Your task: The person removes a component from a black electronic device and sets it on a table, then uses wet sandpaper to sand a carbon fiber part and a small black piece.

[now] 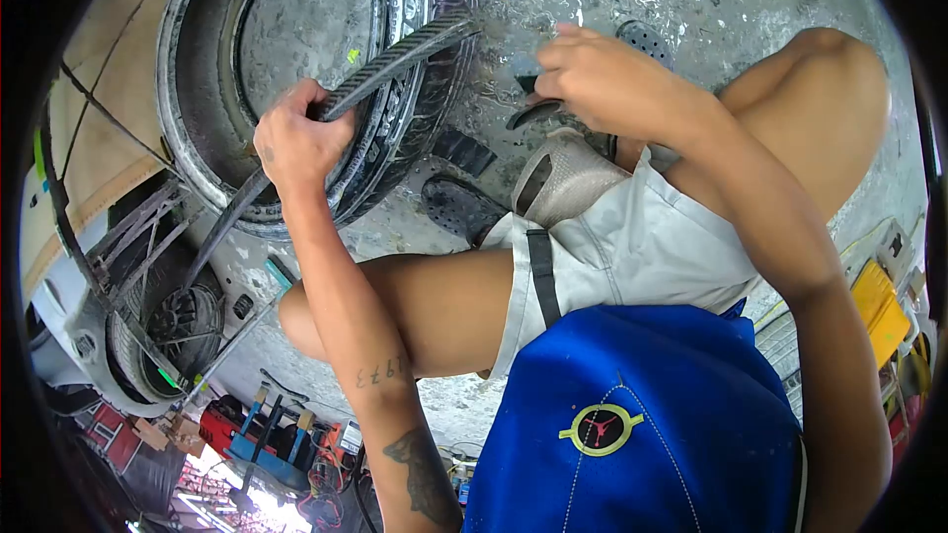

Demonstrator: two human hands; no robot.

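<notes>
A long dark strip with a ribbed, woven-looking surface (400,61) runs diagonally across a large tire (446,89) lying on the floor. My left hand (304,136) is wrapped round the strip, over the tire's inner edge. To the right of the tire, my right hand (591,74) is raised with its fingers curled, apart from the strip. Just below those fingers is a dark curved piece (533,115); whether they touch it is unclear. A light mesh-like object (568,178) lies between my legs.
Dark clogs (459,205) are near my feet, and a flat black piece (464,152) lies beside the tire. Another wheel (178,321) stands at the left. Tools and equipment (259,449) sit at the lower left, with a yellow object (879,306) at the right.
</notes>
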